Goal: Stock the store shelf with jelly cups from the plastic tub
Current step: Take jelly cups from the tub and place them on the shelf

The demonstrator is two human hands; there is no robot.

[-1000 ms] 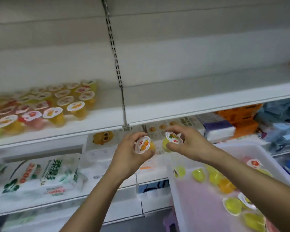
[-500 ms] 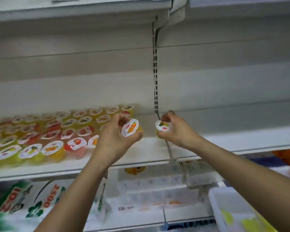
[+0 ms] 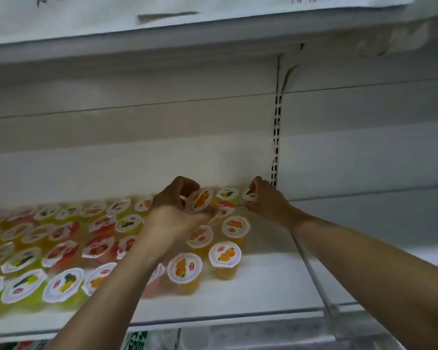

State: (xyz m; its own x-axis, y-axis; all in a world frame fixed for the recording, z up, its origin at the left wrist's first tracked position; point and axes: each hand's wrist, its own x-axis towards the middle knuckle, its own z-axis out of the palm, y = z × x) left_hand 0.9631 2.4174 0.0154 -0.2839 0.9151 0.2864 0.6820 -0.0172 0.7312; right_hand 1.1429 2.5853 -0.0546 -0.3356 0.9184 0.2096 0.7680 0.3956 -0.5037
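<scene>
Two cups in hand: an orange jelly cup (image 3: 200, 199) pinched in the left hand (image 3: 173, 213), and a smaller-looking cup with a green-and-red lid (image 3: 249, 194) pinched in the right hand (image 3: 268, 202).
Cup looks: clear plastic tubs of coloured jelly, each sealed with a round white foil lid printed with fruit and a red logo.
Left fingers: thumb and fingers curled round the orange cup, which is tilted so its lid faces the onlooker.
Right fingers: curled tightly on the lid rim of its cup, held at the back of the store shelf (image 3: 263, 286) beside the slotted upright (image 3: 276, 147).
Where the cups sit: both held low over the back right end of the stocked rows (image 3: 68, 243), near a yellow cup with a green-fruit lid (image 3: 227, 194); whether either touches the shelf I cannot quite tell through the blur.
Since half a second ago: both hands have gone deeper into the shelf, from its front edge to the back row; the view has tipped upward, and the plastic tub has dropped out of sight.
Around: rows of yellow, green and red cups fill the shelf's left side; orange-lidded cups (image 3: 224, 255) stand at the right end of the rows.
Above: the underside of the next shelf (image 3: 213, 29).
In the way: the left forearm (image 3: 116, 281) covers several cups.
</scene>
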